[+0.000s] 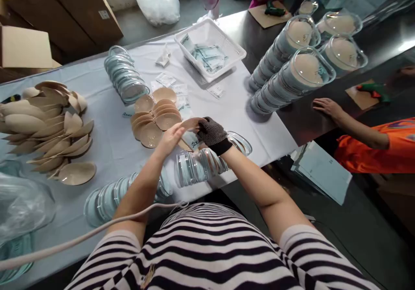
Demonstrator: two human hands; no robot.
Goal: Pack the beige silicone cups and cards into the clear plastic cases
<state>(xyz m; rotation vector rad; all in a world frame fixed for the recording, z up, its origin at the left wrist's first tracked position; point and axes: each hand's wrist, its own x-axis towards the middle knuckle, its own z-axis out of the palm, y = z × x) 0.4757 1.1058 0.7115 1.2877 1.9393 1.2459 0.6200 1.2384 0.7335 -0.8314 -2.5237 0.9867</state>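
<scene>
Just right of the middle, my bare left hand pinches the near edge of a beige bra cup. My right hand, in a black dotted glove, is closed on the other side of the same cup. Beside them lies a nested stack of similar cups, with rounded faces up. Under my hands, a printed card shows in part. A row of clear plastic cases stands on edge near my side of the table, partly hidden by my right forearm.
A heap of beige cups fills the left. More clear cases lean behind, and tall stacks stand at right. A white basket holds printed packets. A pale hose crosses my left arm. A co-worker's hand rests at right.
</scene>
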